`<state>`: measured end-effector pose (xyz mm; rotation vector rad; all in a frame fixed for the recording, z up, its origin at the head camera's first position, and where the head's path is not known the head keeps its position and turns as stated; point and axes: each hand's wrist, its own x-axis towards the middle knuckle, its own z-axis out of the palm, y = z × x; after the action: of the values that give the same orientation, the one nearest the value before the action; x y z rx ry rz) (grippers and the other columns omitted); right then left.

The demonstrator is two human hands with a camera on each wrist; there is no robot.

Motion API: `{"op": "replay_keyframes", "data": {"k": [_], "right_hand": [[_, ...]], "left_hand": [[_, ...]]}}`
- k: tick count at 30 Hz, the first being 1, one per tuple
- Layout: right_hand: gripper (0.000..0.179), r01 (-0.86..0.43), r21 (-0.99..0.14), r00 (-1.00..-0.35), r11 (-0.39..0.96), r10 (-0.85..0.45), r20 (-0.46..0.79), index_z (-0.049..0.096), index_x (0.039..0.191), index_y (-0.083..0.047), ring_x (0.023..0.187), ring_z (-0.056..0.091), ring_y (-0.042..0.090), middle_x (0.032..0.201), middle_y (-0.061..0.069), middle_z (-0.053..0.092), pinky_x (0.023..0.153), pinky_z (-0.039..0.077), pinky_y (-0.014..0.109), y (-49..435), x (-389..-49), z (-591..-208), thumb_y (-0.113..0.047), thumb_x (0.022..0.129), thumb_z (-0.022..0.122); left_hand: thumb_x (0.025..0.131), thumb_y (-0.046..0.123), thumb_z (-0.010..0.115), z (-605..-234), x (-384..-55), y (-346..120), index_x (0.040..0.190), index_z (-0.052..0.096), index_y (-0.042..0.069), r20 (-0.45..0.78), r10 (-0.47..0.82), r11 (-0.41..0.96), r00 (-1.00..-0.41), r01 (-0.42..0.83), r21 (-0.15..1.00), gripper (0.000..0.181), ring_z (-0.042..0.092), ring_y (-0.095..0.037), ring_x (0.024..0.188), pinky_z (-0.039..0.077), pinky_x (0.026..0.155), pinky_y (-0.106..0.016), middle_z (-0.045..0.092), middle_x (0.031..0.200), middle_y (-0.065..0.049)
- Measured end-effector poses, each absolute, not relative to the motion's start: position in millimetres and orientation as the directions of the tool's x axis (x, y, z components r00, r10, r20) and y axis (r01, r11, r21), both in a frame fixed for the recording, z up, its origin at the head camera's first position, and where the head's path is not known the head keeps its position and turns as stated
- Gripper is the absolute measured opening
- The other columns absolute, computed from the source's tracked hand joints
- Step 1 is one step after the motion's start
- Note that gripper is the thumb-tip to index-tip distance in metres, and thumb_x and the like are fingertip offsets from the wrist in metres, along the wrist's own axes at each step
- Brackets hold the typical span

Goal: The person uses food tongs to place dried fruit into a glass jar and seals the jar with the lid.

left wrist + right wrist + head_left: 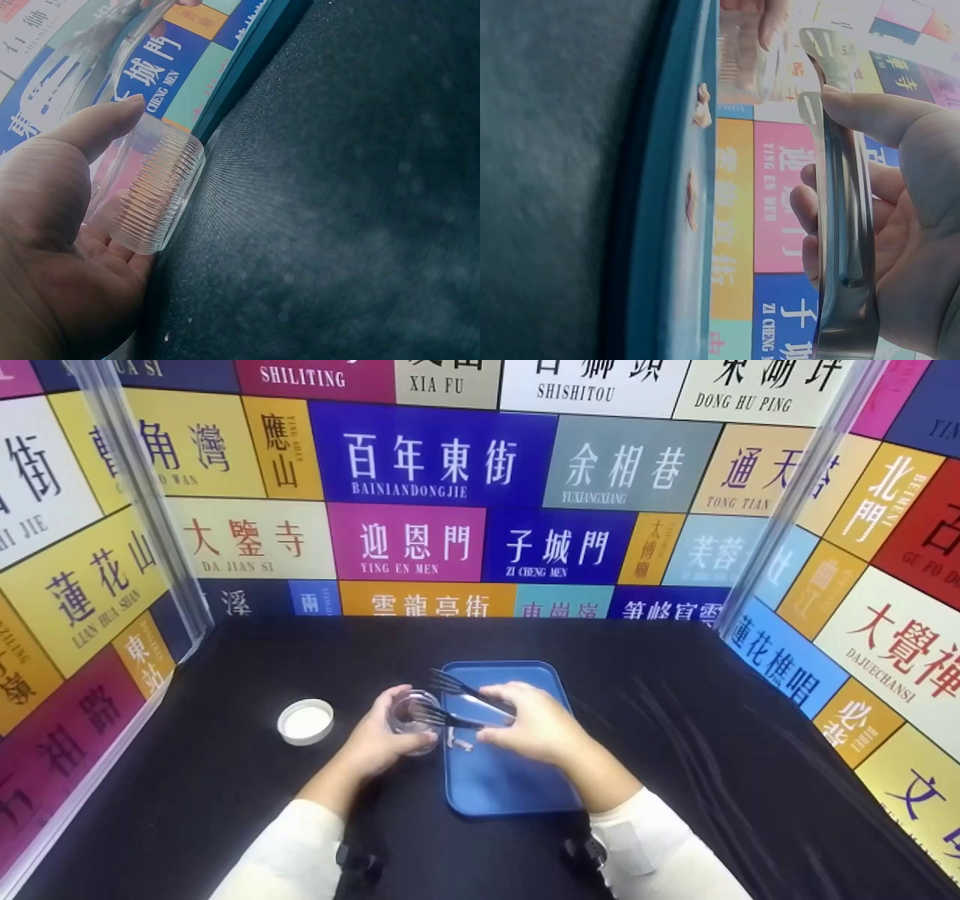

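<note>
My left hand grips a small clear jar with ribbed sides, thumb on one side and fingers around the other. It is held uncapped at the left edge of the blue tray. In my right hand is a pair of metal tongs with fork-like ends, held between thumb and fingers. The two pronged ends stand apart; in the head view the nearer one overlaps the jar's mouth. A few small brownish pieces lie on the tray near its left rim, below the tongs.
A round white lid lies on the black tablecloth left of the jar. Transparent corner posts and walls covered with colourful place-name signs enclose the table at the back and sides.
</note>
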<state>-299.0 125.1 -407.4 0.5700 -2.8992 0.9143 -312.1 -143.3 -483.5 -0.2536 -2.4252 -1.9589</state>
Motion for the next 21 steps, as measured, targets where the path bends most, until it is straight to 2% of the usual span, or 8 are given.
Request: {"op": "replay_keyframes", "data": {"k": [3,11,21], "right_hand": [[0.067,-0.363,-0.547,-0.93,0.754,-0.332,0.159,0.067,0.146,-0.025,0.143,0.059,0.028,0.15,0.003,0.067,0.121,0.048,0.052,131,-301,-405,-0.037,0.085,0.091],[0.071,-0.381,-0.561,-0.919,0.735,-0.368,0.142,0.063,0.15,-0.023,0.143,0.059,0.029,0.152,0.004,0.064,0.12,0.049,0.052,159,-313,-399,-0.038,0.085,0.089],[0.066,-0.367,-0.536,-0.922,0.76,-0.375,0.1,0.069,0.144,-0.018,0.134,0.063,0.033,0.143,0.01,0.07,0.118,0.048,0.057,206,-333,-408,-0.035,0.084,0.09]], "left_hand": [[0.083,0.007,0.09,-482,-312,-144,0.161,0.037,0.002,0.12,0.126,0.19,-0.985,0.143,0.971,0.095,0.07,-0.036,0.127,0.058,0.11,-0.045,0.061,0.151,-0.021],[0.081,0.02,0.095,-479,-311,-146,0.16,0.042,0.011,0.107,0.097,0.271,-0.99,0.13,0.954,0.095,0.058,-0.036,0.143,0.04,0.126,-0.054,0.058,0.157,-0.017],[0.08,0.024,0.096,-480,-309,-145,0.159,0.045,0.014,0.111,0.084,0.302,-0.99,0.132,0.944,0.095,0.06,-0.036,0.139,0.043,0.124,-0.054,0.06,0.155,-0.016]]}}
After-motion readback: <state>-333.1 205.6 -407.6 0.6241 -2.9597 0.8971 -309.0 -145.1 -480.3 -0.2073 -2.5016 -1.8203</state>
